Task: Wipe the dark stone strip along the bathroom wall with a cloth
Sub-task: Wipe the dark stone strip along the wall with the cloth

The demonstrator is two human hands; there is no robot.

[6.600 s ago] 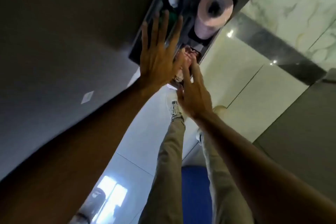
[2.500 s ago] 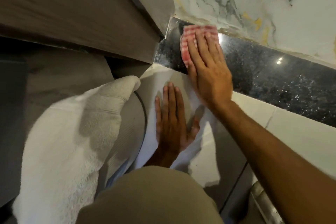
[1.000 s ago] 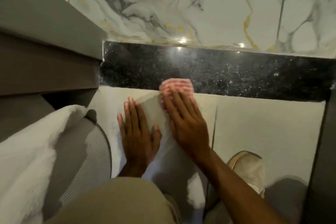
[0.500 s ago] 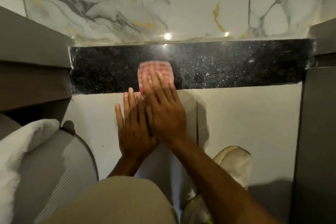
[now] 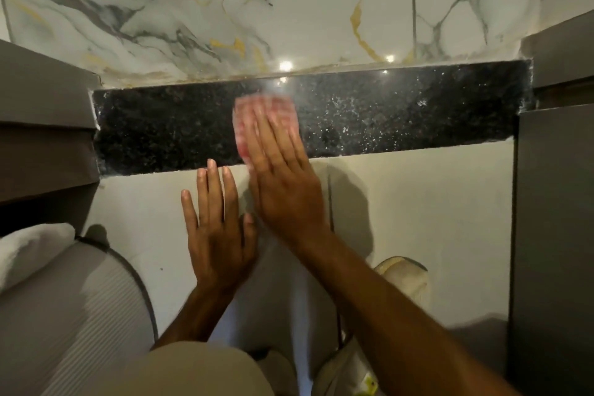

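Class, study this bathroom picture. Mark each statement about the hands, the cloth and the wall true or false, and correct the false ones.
1. The right hand presses the cloth on the dark strip. True.
2. The left hand holds the cloth. False: it lies flat and empty on the pale tile below the strip.
3. The cloth is plain blue. False: it is red and white.
4. Veined marble lies above the strip. True.

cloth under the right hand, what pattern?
Red-and-white check cloth, blurred; seen in the head view, pressed flat by the right hand.
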